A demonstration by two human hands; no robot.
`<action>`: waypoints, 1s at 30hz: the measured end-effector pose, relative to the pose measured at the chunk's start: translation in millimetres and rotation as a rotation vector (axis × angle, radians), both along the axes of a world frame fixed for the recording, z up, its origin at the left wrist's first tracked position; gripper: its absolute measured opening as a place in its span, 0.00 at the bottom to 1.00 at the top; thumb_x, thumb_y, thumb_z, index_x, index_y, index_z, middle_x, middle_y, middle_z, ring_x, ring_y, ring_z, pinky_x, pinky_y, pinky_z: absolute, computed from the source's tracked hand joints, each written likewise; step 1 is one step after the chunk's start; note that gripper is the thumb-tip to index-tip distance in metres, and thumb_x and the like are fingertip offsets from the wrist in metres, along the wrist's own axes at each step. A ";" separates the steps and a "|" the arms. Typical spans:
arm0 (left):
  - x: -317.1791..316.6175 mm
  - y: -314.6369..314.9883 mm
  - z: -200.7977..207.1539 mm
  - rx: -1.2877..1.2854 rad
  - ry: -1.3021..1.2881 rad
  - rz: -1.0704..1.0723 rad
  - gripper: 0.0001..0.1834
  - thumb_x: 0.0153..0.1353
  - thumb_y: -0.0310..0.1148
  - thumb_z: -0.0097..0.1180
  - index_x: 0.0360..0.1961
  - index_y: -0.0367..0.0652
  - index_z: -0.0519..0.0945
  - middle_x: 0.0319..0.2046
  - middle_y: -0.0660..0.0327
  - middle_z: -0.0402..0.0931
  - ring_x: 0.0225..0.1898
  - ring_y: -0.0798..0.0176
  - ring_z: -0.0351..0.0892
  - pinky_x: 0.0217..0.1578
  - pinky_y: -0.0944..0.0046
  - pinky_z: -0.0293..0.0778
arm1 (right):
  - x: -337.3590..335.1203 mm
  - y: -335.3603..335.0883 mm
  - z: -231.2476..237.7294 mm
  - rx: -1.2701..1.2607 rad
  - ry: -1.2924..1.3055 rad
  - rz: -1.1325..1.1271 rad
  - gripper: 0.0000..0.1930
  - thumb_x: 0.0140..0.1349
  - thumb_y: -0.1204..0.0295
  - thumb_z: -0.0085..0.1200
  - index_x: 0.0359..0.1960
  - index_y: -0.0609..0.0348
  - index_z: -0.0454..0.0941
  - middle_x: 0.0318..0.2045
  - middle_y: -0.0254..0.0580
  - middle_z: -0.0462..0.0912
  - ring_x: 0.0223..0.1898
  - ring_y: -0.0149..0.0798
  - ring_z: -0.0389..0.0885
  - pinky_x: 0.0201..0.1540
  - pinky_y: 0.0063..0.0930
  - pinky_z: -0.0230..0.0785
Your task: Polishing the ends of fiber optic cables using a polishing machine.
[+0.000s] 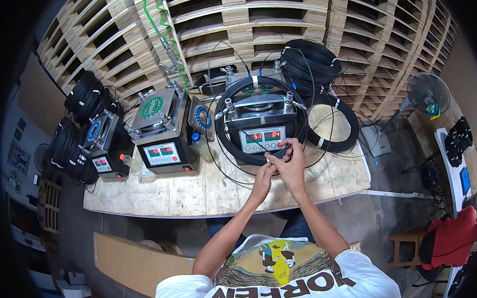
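My left hand [263, 182] and my right hand [291, 165] meet in front of the middle polishing machine [262, 137]. Both are closed, fingertips pinched together on a thin black cable at the lower edge of a large black cable coil [221, 141]. A small pale piece shows at the fingertips, too small to make out. The coil leans around the machine's front, with a white tie [255, 80] at its top. My right index finger points up beside the red button on the machine's lit panel [263, 139]; whether it touches is unclear.
Two similar machines stand to the left, one nearer [161, 130] and one farther [103, 146]. Small bottles [200, 145] stand between machines. More cable coils [312, 67] lie behind and right on the wooden table [334, 180]. Stacked pallets [276, 16] rise behind; a fan [428, 92] stands right.
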State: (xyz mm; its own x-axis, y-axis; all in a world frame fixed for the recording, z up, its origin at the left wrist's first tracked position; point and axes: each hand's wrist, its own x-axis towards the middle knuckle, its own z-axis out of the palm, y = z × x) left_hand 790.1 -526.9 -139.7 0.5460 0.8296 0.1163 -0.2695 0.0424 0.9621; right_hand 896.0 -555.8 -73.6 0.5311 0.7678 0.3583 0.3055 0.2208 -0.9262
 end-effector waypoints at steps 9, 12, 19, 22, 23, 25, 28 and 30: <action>-2.3 4.4 2.6 -0.147 -0.263 -0.041 0.15 0.74 0.42 0.40 0.52 0.43 0.63 0.50 0.59 0.70 0.49 0.63 0.76 0.54 0.62 0.70 | 4.4 -5.7 0.1 -0.097 -0.133 -0.045 0.20 0.51 0.69 0.74 0.47 0.56 0.85 0.31 0.31 0.63 0.27 0.24 0.60 0.29 0.20 0.59; -7.5 6.5 17.3 -0.214 -0.288 -0.011 0.18 0.76 0.49 0.41 0.50 0.45 0.62 0.46 0.60 0.70 0.42 0.66 0.76 0.45 0.64 0.73 | 7.4 -10.0 -2.7 -0.170 -0.168 -0.021 0.21 0.50 0.69 0.73 0.47 0.57 0.85 0.31 0.34 0.63 0.27 0.28 0.62 0.31 0.24 0.62; -7.2 16.1 23.6 -0.100 0.004 0.140 0.14 0.78 0.44 0.42 0.44 0.44 0.69 0.33 0.66 0.70 0.35 0.75 0.73 0.35 0.72 0.72 | 13.9 -9.4 -26.8 -0.121 -0.479 0.065 0.23 0.50 0.72 0.71 0.48 0.65 0.83 0.35 0.50 0.76 0.38 0.41 0.79 0.40 0.34 0.71; -9.1 12.5 24.0 -0.017 0.028 0.139 0.16 0.79 0.42 0.39 0.46 0.40 0.73 0.35 0.65 0.74 0.36 0.74 0.74 0.39 0.71 0.73 | 17.8 -13.1 -10.9 -0.238 -0.392 0.206 0.22 0.53 0.72 0.69 0.50 0.67 0.81 0.35 0.49 0.79 0.40 0.41 0.81 0.43 0.31 0.72; -10.7 11.3 23.9 0.016 -0.022 0.102 0.17 0.79 0.41 0.38 0.47 0.39 0.74 0.37 0.64 0.75 0.37 0.74 0.75 0.40 0.71 0.73 | 21.0 -13.7 -8.1 -0.289 -0.338 0.270 0.22 0.55 0.72 0.67 0.51 0.68 0.81 0.35 0.48 0.79 0.40 0.40 0.81 0.43 0.29 0.72; -26.2 16.8 6.4 -0.002 0.039 0.146 0.21 0.80 0.42 0.34 0.49 0.35 0.74 0.36 0.60 0.80 0.41 0.68 0.80 0.47 0.68 0.75 | 29.2 -13.5 -10.5 -0.228 -0.253 0.363 0.18 0.62 0.75 0.61 0.53 0.69 0.79 0.35 0.46 0.79 0.39 0.37 0.81 0.45 0.27 0.72; -42.3 15.7 4.7 0.013 -0.013 0.224 0.23 0.80 0.42 0.32 0.50 0.32 0.73 0.39 0.51 0.84 0.46 0.61 0.83 0.50 0.63 0.76 | 62.9 -16.5 -21.2 -0.095 -0.083 0.487 0.15 0.69 0.82 0.46 0.55 0.68 0.78 0.37 0.42 0.79 0.39 0.33 0.81 0.47 0.27 0.74; -61.5 18.9 11.7 -0.022 0.031 0.257 0.24 0.80 0.43 0.32 0.52 0.32 0.72 0.30 0.56 0.81 0.37 0.62 0.83 0.44 0.64 0.78 | 88.0 -23.6 -19.9 -0.128 0.006 0.511 0.15 0.69 0.82 0.44 0.55 0.68 0.78 0.38 0.42 0.79 0.39 0.34 0.82 0.47 0.27 0.75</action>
State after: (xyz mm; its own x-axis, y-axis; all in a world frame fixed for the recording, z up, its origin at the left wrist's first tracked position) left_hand 728.5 -508.0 -128.0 0.3197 0.9439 0.0831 -0.2442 -0.0027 0.9697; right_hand 984.0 -579.4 -93.5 0.0792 0.9669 0.2425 0.1832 0.2250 -0.9570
